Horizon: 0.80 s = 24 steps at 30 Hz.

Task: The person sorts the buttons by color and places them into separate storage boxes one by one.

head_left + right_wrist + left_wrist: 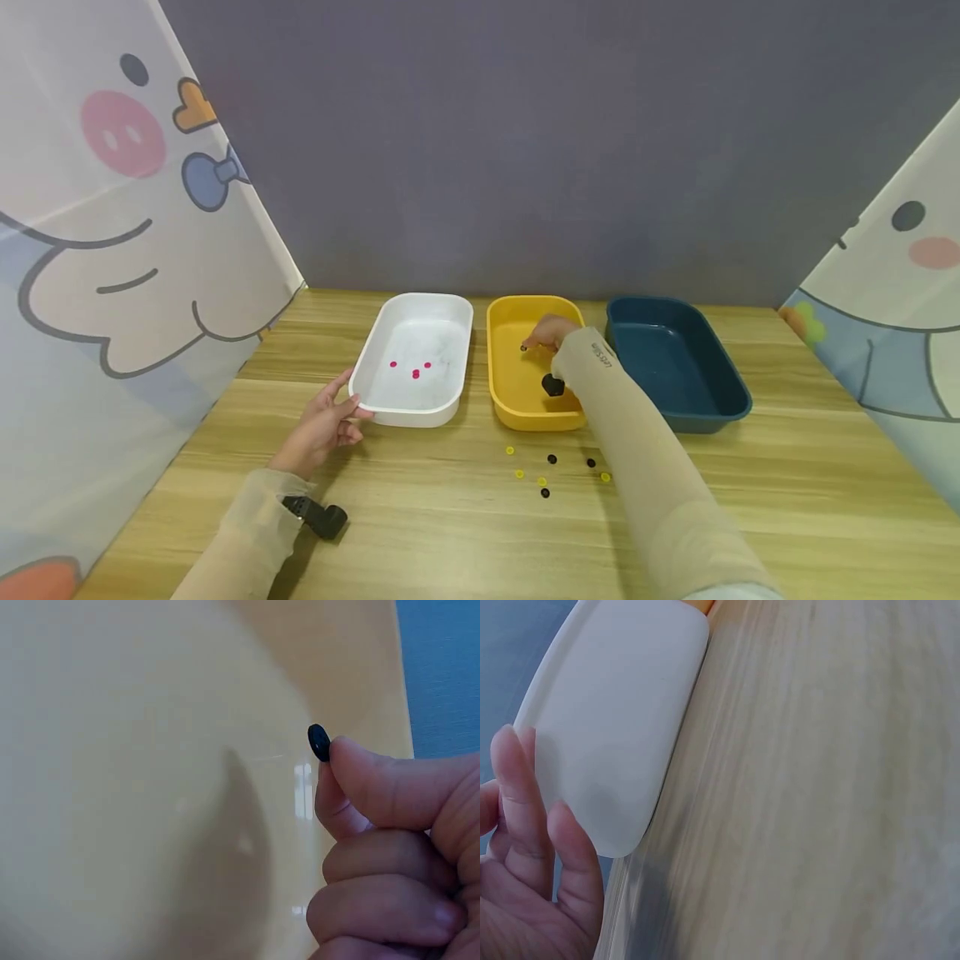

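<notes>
My right hand (553, 332) is over the yellow tray (536, 421), inside its rim. Between thumb and forefinger it pinches a small black button (318, 742); the other fingers are curled into the palm. At the near left corner of the white tray (414, 417), my left hand (318, 432) touches the outside with extended fingers (521, 802). Several pink buttons (427, 365) lie in the white tray. In front of the yellow tray, yellow buttons (542, 482) and black buttons (552, 459) are scattered on the table.
A dark blue tray (708, 417) stands right of the yellow one, partly behind my right forearm. The three trays form a row on the wooden table (420, 517). A grey panel (480, 150) rises behind them, with cartoon-printed sheets (225, 275) at both sides.
</notes>
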Tool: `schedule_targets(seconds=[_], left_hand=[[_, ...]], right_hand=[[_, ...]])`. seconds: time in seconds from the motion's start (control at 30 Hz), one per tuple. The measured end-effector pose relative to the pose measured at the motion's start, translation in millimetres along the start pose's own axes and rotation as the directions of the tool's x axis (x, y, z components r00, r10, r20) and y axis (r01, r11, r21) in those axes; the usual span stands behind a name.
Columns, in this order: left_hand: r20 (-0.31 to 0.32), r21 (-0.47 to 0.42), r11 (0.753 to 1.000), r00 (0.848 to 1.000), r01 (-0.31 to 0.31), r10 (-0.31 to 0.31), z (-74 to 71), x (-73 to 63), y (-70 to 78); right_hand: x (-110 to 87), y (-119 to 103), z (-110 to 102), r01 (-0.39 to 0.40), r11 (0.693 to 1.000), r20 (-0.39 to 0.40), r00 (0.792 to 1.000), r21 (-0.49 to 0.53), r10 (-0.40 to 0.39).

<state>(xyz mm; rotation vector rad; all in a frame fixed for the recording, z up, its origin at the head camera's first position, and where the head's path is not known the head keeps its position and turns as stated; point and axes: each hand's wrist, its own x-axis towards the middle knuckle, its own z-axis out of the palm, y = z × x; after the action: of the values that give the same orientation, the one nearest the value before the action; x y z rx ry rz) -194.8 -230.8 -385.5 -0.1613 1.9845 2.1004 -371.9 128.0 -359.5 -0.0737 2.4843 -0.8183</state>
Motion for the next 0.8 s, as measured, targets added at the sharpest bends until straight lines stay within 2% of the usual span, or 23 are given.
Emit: schedule_targets(seconds=[0.2,0.33,0.43,0.5,0.67,0.8], left_hand=[[-0.003,0.001,1.000,1.000,0.001,-0.001,2.6,-0.7,1.9],[-0.012,-0.011,1.000,1.000,0.011,-0.011,3.0,-0.8,2.0],[-0.008,-0.014,1.000,1.000,0.003,-0.003,2.3,-0.3,1.6],[-0.002,-0.013,1.000,1.000,-0.001,0.001,2.0,0.2,1.5],[-0.003,-0.016,1.000,1.000,0.010,-0.010,1.7,1.0,1.9],[-0.004,-0.023,1.000,1.000,0.010,-0.010,0.0,1.6,3.8]], right_hand=[[4.6,2.7,4.9,-0.032,0.999,0.003,0.999,0.008,0.032],[6.7,2.8,5.6,-0.026,0.996,0.006,1.000,0.083,0.026],[4.2,-0.6,2.8,-0.009,0.988,-0.041,0.999,0.157,0.016],[-2.7,-5.9,-1.0,0.016,0.985,-0.073,0.997,0.170,-0.003],[-33.2,-26.3,-11.1,0.149,0.983,-0.082,0.987,0.103,-0.141],[-63.0,-39.6,-13.7,0.275,0.961,-0.065,0.960,0.015,-0.273]])
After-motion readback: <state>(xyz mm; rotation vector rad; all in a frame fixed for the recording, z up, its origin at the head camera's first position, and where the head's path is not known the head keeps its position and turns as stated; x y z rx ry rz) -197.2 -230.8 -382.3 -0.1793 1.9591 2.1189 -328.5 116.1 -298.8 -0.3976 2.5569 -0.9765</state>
